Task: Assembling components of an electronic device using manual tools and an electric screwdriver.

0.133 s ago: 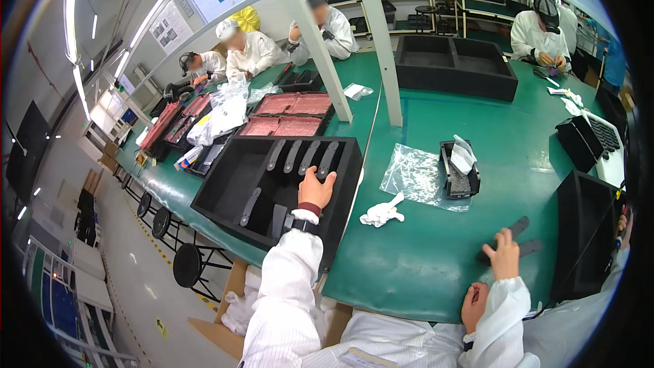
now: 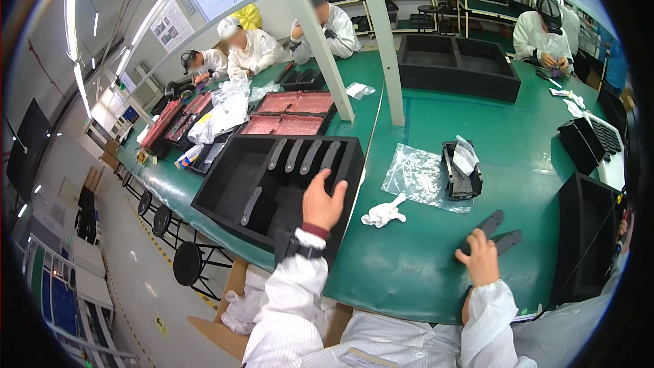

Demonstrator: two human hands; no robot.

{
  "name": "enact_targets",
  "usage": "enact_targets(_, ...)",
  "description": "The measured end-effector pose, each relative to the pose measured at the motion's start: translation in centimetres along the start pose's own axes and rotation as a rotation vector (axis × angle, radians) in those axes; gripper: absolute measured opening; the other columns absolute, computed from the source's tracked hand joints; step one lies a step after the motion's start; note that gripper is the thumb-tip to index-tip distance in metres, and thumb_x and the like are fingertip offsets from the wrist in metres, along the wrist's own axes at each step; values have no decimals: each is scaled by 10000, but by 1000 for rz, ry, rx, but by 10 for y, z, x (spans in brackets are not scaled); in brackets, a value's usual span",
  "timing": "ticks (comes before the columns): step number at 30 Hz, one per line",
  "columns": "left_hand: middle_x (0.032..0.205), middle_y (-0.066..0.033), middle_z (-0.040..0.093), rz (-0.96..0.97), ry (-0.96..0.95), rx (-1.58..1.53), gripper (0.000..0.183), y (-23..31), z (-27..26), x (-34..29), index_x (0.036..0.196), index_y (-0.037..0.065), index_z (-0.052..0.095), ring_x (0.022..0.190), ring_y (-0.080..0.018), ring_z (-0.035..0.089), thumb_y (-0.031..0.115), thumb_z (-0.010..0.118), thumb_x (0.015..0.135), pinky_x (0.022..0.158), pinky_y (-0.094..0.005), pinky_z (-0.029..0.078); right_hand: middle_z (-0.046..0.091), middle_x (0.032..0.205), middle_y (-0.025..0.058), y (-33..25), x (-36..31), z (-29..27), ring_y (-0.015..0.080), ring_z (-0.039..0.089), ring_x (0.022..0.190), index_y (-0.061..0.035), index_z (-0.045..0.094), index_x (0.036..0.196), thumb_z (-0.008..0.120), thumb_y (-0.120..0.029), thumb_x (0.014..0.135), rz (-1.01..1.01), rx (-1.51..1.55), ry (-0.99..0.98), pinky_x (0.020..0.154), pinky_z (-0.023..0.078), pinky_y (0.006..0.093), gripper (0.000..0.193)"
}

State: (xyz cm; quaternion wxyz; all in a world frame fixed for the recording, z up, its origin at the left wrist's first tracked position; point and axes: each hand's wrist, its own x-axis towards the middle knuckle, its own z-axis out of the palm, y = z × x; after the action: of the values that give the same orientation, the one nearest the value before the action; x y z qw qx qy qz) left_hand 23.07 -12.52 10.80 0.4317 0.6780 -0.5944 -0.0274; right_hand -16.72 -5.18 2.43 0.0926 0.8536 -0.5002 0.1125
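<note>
My left hand (image 2: 323,202) is over the right side of a black foam tray (image 2: 225,172), thumb and forefinger apart, holding nothing that shows. Its fingertips are near the lower end of a dark grey strip (image 2: 332,152), the rightmost of several standing in a row along the tray's far side. Another dark strip (image 2: 251,206) stands apart at the tray's near left. On the green table to the right, my right hand (image 2: 482,259) grips two dark strips (image 2: 492,222), which fan out beyond its fingers. Their near ends are hidden under the hand.
A white glove (image 2: 383,211), a clear plastic bag (image 2: 414,176) and a small black box (image 2: 463,180) lie between my hands. Black foam trays (image 2: 579,245) stand at right and back (image 2: 456,88). Red-lined trays (image 2: 293,125) are beyond mine. Part of another hand (image 2: 466,308) shows behind my right forearm.
My left hand has drawn slightly back from the rightmost strip, toward me. My right hand has shifted left across the table, and the two strips have moved with it.
</note>
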Motion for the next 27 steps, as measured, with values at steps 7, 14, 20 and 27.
enact_targets(7, 1133, -204, 679, -19, -195, -362, 387, 55, 17, -98, 1188, -33, 620, 1064, -310, 668, 118, 719, 845, 917, -358, 516, 528, 1255, 48, -63, 22, -2, 165, 440, 1244, -328, 647, 1120, 534, -262, 904, -331, -106, -348, 891, 436, 344, 253)
enact_targets(14, 1450, -258, 440, -157, -744, -546, 744, 47, 42, -174, 1471, 19, 350, 1349, -394, 436, 29, 583, 764, 1096, -408, 385, 374, 1527, -28, -59, 12, -24, 211, 537, 1089, -202, 589, 1263, 515, -489, 901, 58, 347, -188, 1028, 340, 662, 468)
enact_targets(20, 1566, -248, 244, -8, -843, -624, 914, 79, 53, -186, 1539, -5, 152, 1469, -361, 244, 44, 614, 752, 1200, -403, 212, 627, 920, 73, -41, -81, -28, 235, 587, 759, -94, 630, 955, 637, -157, 857, 263, 216, 258, 722, 449, 471, 117)
enact_targets(27, 1568, -234, 250, -59, -746, -766, 884, 89, 63, -184, 1534, -15, 156, 1473, -345, 242, 147, 705, 861, 1192, -419, 217, 604, 723, 125, -54, -101, -1, 302, 594, 618, -37, 626, 875, 631, -61, 853, 676, 617, 275, 571, 458, 400, 33)
